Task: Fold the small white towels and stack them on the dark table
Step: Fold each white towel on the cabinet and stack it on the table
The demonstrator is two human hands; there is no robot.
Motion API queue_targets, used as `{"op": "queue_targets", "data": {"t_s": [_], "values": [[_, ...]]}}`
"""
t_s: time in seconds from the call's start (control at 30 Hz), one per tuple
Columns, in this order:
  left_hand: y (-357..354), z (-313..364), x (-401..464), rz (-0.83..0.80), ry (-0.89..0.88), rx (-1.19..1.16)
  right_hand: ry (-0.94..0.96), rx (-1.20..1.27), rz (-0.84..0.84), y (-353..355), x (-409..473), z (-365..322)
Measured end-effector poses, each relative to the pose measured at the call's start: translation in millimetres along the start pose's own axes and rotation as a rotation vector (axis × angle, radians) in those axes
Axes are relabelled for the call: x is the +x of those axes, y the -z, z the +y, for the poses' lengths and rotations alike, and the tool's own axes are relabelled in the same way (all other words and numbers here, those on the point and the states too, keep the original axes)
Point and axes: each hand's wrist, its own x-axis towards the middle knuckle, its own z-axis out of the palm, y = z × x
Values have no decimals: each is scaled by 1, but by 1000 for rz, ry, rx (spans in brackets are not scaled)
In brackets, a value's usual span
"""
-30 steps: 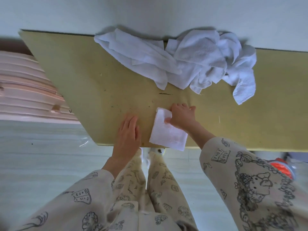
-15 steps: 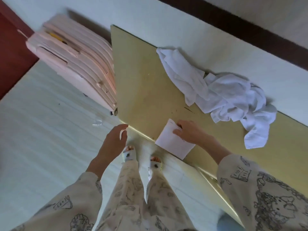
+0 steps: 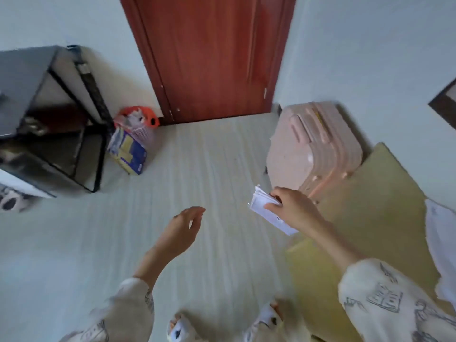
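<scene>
My right hand (image 3: 294, 210) grips a small folded white towel (image 3: 265, 211) in the air, left of the yellow table (image 3: 375, 206) and over the pale floor. My left hand (image 3: 181, 230) hangs empty above the floor with its fingers loosely curved. At the far left stands a dark table (image 3: 22, 77) with a grey top and black frame. Part of the pile of unfolded white towels (image 3: 441, 243) shows at the right edge, on the yellow table.
A pink suitcase (image 3: 313, 146) stands between the yellow table and a red-brown door (image 3: 212, 58). An orange-rimmed basket (image 3: 138, 122) and a blue-and-yellow package (image 3: 128, 151) sit beside the dark table. My slippered feet (image 3: 222, 324) are at the bottom.
The view has swung left from the yellow table toward the door and dark table. My right hand lifted the folded towel off the yellow table and carries it; my left hand left the table.
</scene>
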Motion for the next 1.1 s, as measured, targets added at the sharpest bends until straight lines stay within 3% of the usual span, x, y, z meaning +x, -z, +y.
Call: {"op": "queue_targets", "data": {"t_s": [0.23, 0.47, 0.93, 1.1], "values": [[166, -142, -71, 223, 200, 5, 261, 221, -60, -59, 71, -238], [286, -244, -107, 398, 341, -113, 511, 249, -216, -109, 119, -427], [504, -439, -10, 543, 489, -112, 797, 143, -450, -196, 298, -725], [587, -491, 32, 617, 444, -252, 861, 151, -538, -215, 353, -830]]}}
